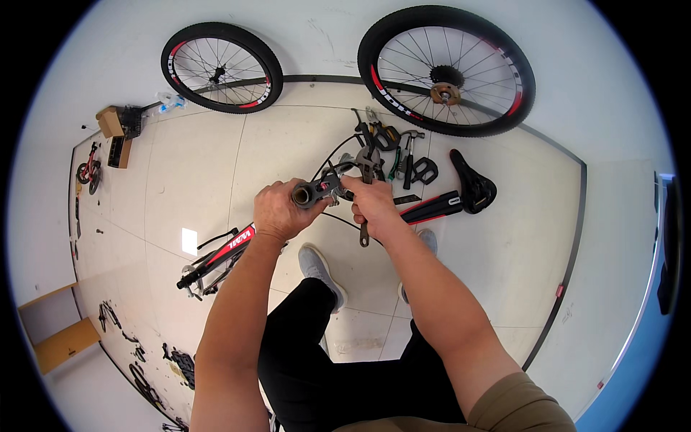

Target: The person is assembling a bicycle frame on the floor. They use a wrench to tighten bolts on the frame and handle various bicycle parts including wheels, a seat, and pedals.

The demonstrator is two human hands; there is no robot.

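My left hand (282,209) is closed round a grey metal bicycle part with an open, hollow round end (303,195). Clamp-like fittings and black cables run off the far side of this part; its exact kind is hard to tell. In my right hand (374,205) an adjustable wrench (365,232) is gripped by the handle, its jaw end pointing away from me. The wrench head overlaps the fittings; whether it touches them I cannot tell. Below my hands, a black, red and white bicycle frame section (229,252) shows beside my left forearm.
Two bicycle wheels, a smaller-looking one (272,72) and one with a cassette (446,75), lean on the far wall. A hammer (409,162), a pedal (425,171), a saddle (475,189) and a black-red frame tube (435,207) lie right. An open cardboard box (111,122) stands far left.
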